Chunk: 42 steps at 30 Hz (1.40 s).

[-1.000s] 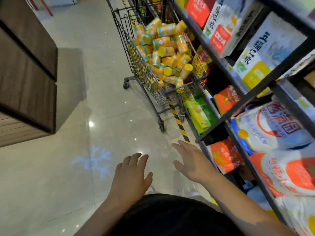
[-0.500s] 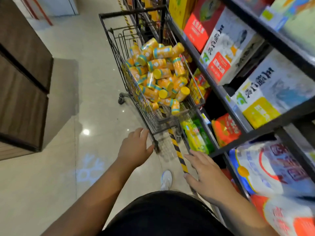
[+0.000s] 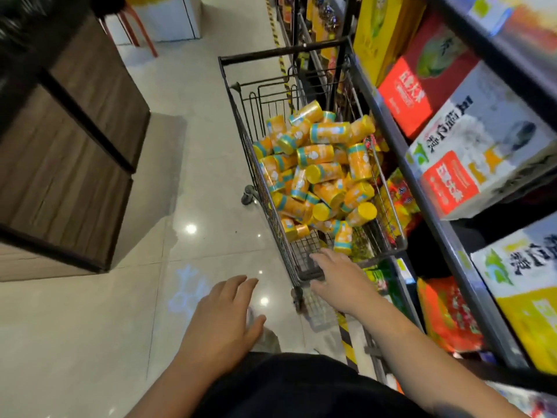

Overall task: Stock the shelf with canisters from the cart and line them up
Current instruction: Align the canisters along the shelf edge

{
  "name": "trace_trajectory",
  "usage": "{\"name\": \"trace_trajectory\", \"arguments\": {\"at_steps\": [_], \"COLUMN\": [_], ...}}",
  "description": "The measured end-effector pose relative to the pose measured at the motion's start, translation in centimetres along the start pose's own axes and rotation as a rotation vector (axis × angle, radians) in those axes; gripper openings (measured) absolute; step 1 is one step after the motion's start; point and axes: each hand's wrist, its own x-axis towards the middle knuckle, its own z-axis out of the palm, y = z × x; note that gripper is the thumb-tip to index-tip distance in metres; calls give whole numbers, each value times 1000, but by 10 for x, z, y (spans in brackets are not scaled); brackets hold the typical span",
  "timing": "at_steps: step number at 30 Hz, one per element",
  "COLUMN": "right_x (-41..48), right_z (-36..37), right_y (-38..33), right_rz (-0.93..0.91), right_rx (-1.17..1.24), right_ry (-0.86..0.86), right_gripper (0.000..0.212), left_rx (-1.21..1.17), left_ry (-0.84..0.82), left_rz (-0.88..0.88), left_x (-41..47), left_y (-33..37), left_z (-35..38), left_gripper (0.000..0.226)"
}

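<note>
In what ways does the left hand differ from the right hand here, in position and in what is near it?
The left hand is over the bare floor, apart from the cart; the right hand is stretched further forward, its fingers at the cart's near end. The right hand is close to the yellow canisters; the left hand is not. Both hands are open, with straight fingers, and hold nothing.
</note>
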Motion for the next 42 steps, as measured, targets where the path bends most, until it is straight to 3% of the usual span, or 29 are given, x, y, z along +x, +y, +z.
{"name": "trace_trajectory", "arguments": {"at_steps": [8, 17, 22, 25, 33, 42], "right_x": [92, 117, 96, 81, 102, 262], "right_z": [-30, -78, -99, -114, -135, -156], "right_y": [11, 3, -11, -13, 27, 70], "right_rz": [141, 329, 428, 442, 378, 338], "right_rx": [51, 213, 351, 328, 307, 205], "right_ry": [-31, 139, 306, 291, 242, 164], "right_gripper": [69, 71, 71, 69, 71, 70], "left_rx": [57, 190, 209, 210, 188, 106], "left_ry": [38, -49, -207, -230, -210, -198], "left_rz": [220, 500, 531, 494, 372, 395], "left_x": [114, 292, 377, 414, 422, 384], "left_y": [-40, -63, -47, -31, -26, -76], "left_z": [-27, -35, -25, -18, -6, -47], "left_gripper": [61, 56, 56, 58, 58, 63]}}
